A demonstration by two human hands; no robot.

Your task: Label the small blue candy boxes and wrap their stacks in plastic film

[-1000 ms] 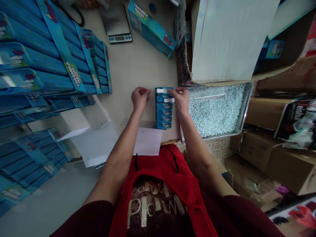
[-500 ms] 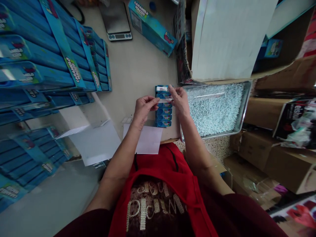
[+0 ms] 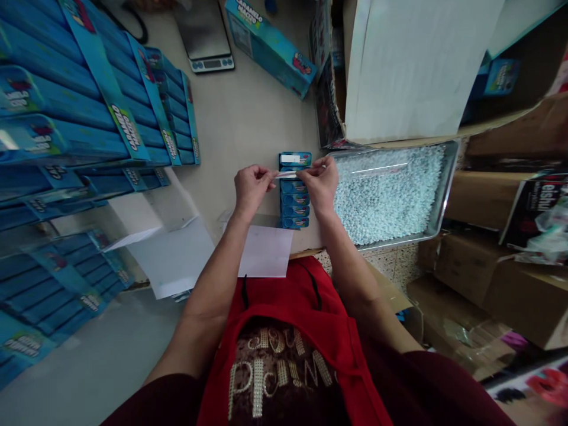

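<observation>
A thin white strip (image 3: 286, 174) is stretched level between my two hands, above a column of small blue boxes (image 3: 294, 200). My left hand (image 3: 254, 186) pinches its left end between thumb and fingers. At the other end, my right hand (image 3: 322, 183) grips the strip with closed fingertips. The topmost box of the column carries a white strip (image 3: 290, 158) lying along its face. Below the column lies a sheet of white paper (image 3: 266, 251). A metal tray (image 3: 448, 183) of small pale blue pieces stands just right of my right hand.
Stacks of blue packs (image 3: 84, 106) fill the left side. A scale (image 3: 213, 63) and a long blue box (image 3: 273, 50) lie at the back. An open carton with a white flap (image 3: 408, 71) stands back right, and brown boxes (image 3: 479, 266) crowd the right.
My left hand has moved slightly left and up. My right hand's fingertips have come down onto the strip, which is now pulled straight between both hands.
</observation>
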